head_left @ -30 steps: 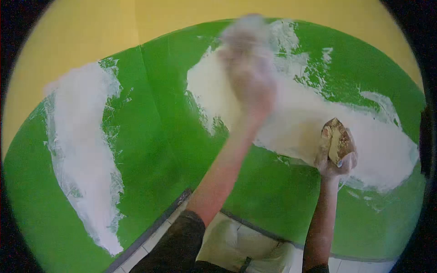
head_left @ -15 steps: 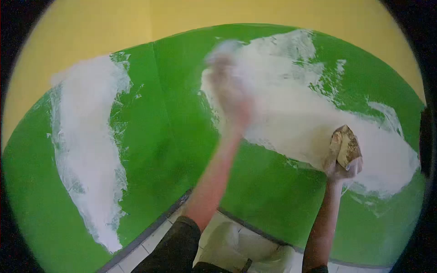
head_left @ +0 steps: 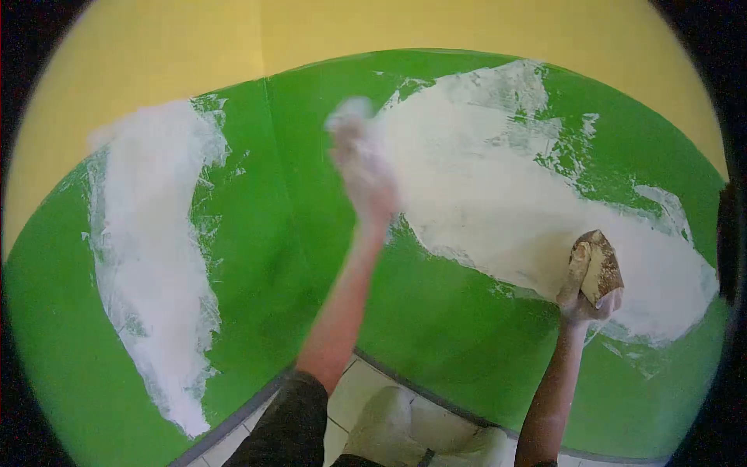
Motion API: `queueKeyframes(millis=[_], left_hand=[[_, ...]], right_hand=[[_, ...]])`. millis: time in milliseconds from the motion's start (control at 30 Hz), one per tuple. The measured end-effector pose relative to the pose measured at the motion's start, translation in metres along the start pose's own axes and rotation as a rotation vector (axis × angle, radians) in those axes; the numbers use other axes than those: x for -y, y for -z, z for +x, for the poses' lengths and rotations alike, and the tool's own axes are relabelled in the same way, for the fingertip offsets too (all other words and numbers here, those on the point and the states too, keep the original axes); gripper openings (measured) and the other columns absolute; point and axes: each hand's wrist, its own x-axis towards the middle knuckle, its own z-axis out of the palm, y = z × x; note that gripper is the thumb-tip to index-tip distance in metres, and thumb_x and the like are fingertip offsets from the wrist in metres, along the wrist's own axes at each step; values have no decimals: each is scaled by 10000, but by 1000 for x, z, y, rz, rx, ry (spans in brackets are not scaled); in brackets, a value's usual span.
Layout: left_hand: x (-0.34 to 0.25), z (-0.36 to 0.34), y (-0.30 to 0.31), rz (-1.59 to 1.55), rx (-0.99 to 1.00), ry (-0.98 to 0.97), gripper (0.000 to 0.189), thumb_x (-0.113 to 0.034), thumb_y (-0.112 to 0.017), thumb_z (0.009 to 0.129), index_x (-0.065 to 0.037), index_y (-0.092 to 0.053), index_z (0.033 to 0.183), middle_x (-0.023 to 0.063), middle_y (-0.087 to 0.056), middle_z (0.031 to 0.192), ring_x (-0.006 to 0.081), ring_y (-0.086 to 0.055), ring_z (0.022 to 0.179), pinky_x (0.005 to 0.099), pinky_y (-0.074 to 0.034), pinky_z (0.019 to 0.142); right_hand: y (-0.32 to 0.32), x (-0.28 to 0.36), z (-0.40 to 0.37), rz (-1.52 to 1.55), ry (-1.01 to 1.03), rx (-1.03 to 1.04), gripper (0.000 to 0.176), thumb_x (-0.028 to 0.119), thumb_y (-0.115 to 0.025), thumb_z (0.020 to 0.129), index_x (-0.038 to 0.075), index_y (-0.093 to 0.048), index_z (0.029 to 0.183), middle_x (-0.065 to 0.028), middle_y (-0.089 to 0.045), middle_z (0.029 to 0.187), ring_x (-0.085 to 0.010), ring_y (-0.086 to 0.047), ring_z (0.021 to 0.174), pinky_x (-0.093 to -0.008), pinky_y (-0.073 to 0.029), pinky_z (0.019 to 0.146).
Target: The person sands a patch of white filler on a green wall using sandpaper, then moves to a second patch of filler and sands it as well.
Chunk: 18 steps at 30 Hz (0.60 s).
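Note:
My left hand (head_left: 362, 171), dusted white and smeared by motion, is raised at the left end of the wide white putty patch (head_left: 475, 163) on the green wall. Its fingers close round a pale thing (head_left: 352, 110) at their tips, too blurred to name. Lower right, my right hand (head_left: 580, 300) grips a flat piece caked with brown and cream putty (head_left: 601, 268), thumb along its left side. This hand is in front of the lower right part of the patch.
A tall white putty strip (head_left: 156, 249) runs down the green wall (head_left: 257, 296) on the left. Yellow wall (head_left: 459, 23) lies above the curved green edge. Below are a dark skirting (head_left: 420, 385), pale floor tiles (head_left: 366, 381) and my trousered legs (head_left: 385, 424).
My left hand has swept left and slightly down, from over the white patch to its left edge. My right hand still grips the caked piece, a little lower in view.

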Motion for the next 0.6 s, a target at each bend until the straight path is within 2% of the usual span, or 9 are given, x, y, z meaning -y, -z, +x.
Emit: queueKeyframes(millis=[33, 100, 133, 233, 300, 400, 433, 500, 600], left_hand=[[-11, -10, -13, -28, -77, -279, 512, -251, -314, 1056, -22, -389, 1507, 183, -315, 1604, 323, -243, 1509, 443, -136, 1237], [-7, -79, 8, 220, 195, -265, 534, -289, -291, 1065, -30, -356, 1528, 175, -272, 1625, 314, -187, 1527, 452, -82, 1247], [12, -100, 16, 215, 197, -260, 534, -289, -291, 1065, -30, -356, 1528, 175, -272, 1625, 314, -187, 1527, 452, -82, 1247], [45, -105, 31, 440, 313, -279, 580, -304, -285, 1066, -52, -204, 1582, 165, -184, 1649, 314, -139, 1536, 462, -56, 1254], [25, -51, 19, 197, 64, 157, 593, -328, -286, 1069, -52, -187, 1584, 162, -166, 1653, 312, -138, 1536, 468, -45, 1255], [11, -25, 0, 85, -20, -43, 595, -335, -277, 1072, -41, -184, 1581, 162, -155, 1655, 313, -141, 1535, 473, -55, 1255], [1, -45, -2, 100, 63, -93, 589, -331, -277, 1073, -53, -184, 1583, 159, -158, 1656, 313, -135, 1536, 483, -47, 1254], [-20, -117, 4, 167, 216, -202, 574, -315, -278, 1072, -82, -187, 1589, 149, -167, 1657, 317, -121, 1538, 507, -37, 1248], [41, -224, 29, 258, 317, -331, 558, -268, -307, 1065, -140, -197, 1597, 133, -186, 1658, 339, -117, 1537, 548, -31, 1239]], right_hand=[[-3, 6, 8, -119, -12, 54, 208, -74, -748, 808, -56, -650, 990, -202, -715, 937, -308, -711, 766, -385, -587, 668], [-4, 17, 20, -355, -32, 171, 111, -104, -686, 820, -51, -598, 860, -194, -685, 787, -320, -662, 604, -392, -542, 535], [-3, 17, 21, -358, -31, 177, 111, -104, -686, 820, -51, -598, 860, -194, -685, 787, -320, -662, 604, -392, -542, 535], [4, 15, 22, -182, -65, 193, 111, -66, -708, 820, -56, -620, 886, -199, -693, 802, -327, -675, 635, -386, -543, 550], [15, 17, 11, -325, -138, 255, 203, -23, -764, 829, -77, -706, 1016, -200, -740, 970, -286, -742, 857, -375, -610, 754], [50, -7, -10, -400, -62, 360, 195, -34, -758, 832, -74, -700, 1014, -195, -741, 973, -279, -739, 854, -379, -609, 763], [43, 1, -5, -395, -58, 356, 195, -34, -758, 832, -74, -700, 1014, -195, -741, 973, -279, -739, 854, -379, -609, 763], [22, 23, 8, -206, -388, 225, 202, -33, -767, 827, -71, -707, 1016, -192, -742, 977, -267, -735, 842, -377, -605, 765], [36, 6, -9, -364, -247, 249, 203, -43, -772, 819, -73, -715, 1011, -184, -744, 981, -251, -733, 837, -364, -605, 759]])
